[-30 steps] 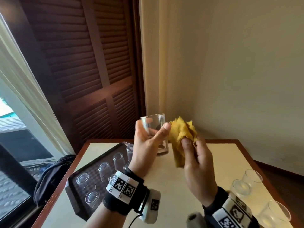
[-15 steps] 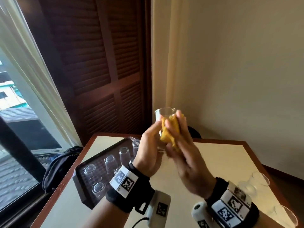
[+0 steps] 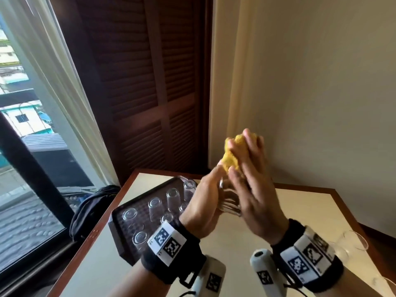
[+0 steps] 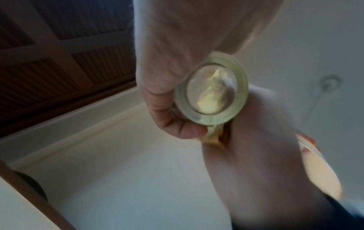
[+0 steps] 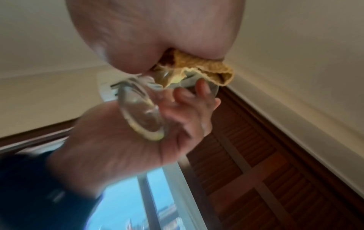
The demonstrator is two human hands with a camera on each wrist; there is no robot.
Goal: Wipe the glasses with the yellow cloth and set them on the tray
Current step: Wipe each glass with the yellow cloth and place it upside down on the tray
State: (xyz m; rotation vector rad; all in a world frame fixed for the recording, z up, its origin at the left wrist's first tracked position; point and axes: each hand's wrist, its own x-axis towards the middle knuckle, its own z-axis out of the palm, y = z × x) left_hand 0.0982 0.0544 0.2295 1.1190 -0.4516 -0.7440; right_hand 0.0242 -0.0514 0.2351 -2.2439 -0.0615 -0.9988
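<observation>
My left hand [image 3: 205, 202] grips a clear glass [image 3: 229, 200] held up above the table, its thick base [image 4: 211, 91] toward the left wrist camera. My right hand [image 3: 246, 168] holds the bunched yellow cloth [image 3: 232, 159] and presses it into the glass's mouth; part of the cloth [image 5: 199, 70] shows inside through the base. The dark tray [image 3: 120, 230] lies at the table's left with several glasses [image 3: 172, 199] standing upside down on it. The glass's rim is hidden by cloth and fingers.
Two or more upright glasses [image 3: 351, 243] stand at the table's right edge. A dark bag [image 3: 90, 209] lies left of the table by the window. Louvred wooden doors [image 3: 150, 93] and a cream wall stand behind. The table top [image 3: 300, 206] is pale with a brown rim.
The right hand has brought the cloth from beside the glass into its mouth and pushed it in. Both hands have risen and tilted slightly rightward; the left hand keeps its grip.
</observation>
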